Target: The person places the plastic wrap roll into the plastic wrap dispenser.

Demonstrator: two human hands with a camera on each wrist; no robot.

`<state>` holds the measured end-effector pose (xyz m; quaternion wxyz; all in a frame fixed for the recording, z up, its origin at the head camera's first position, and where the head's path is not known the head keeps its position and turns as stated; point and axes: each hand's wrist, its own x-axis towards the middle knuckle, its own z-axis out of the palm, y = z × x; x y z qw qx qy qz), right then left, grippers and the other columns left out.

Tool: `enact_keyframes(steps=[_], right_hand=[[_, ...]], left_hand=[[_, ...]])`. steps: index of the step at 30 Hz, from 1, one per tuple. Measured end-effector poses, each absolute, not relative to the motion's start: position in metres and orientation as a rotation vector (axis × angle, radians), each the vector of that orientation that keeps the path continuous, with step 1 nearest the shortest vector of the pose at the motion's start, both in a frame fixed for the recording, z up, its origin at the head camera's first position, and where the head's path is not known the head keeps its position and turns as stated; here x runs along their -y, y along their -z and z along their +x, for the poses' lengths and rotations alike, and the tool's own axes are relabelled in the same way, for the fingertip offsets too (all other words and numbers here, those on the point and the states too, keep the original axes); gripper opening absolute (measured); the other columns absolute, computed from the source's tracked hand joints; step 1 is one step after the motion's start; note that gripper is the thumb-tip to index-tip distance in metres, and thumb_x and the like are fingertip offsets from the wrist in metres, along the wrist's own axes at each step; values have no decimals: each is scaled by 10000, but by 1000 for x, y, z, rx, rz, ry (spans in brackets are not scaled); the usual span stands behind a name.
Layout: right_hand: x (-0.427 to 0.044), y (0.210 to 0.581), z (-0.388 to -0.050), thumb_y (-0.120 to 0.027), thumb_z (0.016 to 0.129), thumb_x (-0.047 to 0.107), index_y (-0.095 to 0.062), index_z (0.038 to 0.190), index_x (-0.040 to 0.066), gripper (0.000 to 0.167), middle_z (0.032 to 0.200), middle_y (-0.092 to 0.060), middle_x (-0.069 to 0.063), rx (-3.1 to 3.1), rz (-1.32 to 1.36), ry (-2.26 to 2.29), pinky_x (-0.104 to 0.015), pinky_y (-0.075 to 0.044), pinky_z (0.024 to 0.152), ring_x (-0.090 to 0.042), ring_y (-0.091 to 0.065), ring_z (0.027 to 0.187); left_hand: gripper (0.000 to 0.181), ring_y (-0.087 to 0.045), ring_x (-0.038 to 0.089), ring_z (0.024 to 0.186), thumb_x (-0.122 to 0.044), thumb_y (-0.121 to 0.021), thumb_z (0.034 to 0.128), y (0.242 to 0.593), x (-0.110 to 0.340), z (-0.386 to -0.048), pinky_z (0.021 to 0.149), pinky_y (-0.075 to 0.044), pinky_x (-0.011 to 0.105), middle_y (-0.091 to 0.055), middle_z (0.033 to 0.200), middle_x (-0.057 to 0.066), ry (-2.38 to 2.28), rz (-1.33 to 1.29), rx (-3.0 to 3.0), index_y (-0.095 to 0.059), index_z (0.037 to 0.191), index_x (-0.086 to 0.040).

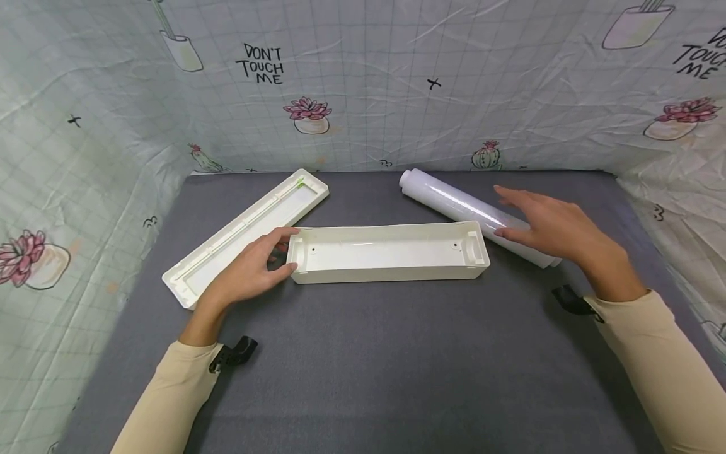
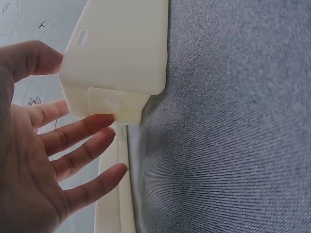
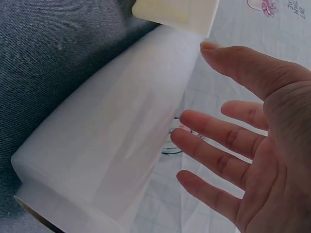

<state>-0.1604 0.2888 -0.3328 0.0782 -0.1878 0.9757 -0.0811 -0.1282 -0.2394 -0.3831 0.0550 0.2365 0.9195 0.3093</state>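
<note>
A long white plastic box, its open side up, lies on the grey cloth. My left hand holds its left end, thumb at the near corner and index finger at the far one; in the left wrist view, other fingers are against or close to the end face. A matching white lid with a green piece near its far end lies aslant behind that hand. Spread above a roll of plastic wrap, my right hand is empty; in the right wrist view its fingers look apart from the roll.
Grey cloth covers the table and stretches toward me. A printed curtain hangs at the back and both sides. The roll's middle lies just behind the box's right end.
</note>
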Motion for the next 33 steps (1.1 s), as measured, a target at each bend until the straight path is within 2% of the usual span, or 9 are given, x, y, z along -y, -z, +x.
enact_keyframes(steps=[5, 16, 33], right_hand=[[-288, 336, -164, -655, 966, 496, -300, 1608, 158, 808, 1548, -398, -240, -2908, -565, 217, -688, -459, 872, -478, -471, 1330], [-283, 344, -169, -691, 964, 393, -371, 1576, 147, 733, 1515, -440, -198, -2903, -608, 276, -673, -469, 873, -445, -509, 1301], [-279, 363, -180, -706, 950, 356, -410, 1552, 139, 705, 1468, -480, -147, -2917, -609, 302, -676, -472, 839, -363, -536, 1259]], left_hand=[[585, -587, 319, 1133, -214, -679, 952, 384, 240, -130, 938, -463, 526, -620, 1274, 144, -936, 716, -2784, -468, 1478, -68], [598, -579, 315, 1175, -204, -665, 969, 386, 241, -130, 964, -466, 533, -578, 1361, 147, -965, 718, -2749, -432, 1502, -66], [605, -565, 325, 1182, -211, -648, 991, 387, 242, -129, 934, -496, 535, -573, 1345, 162, -987, 694, -2722, -399, 1526, -74]])
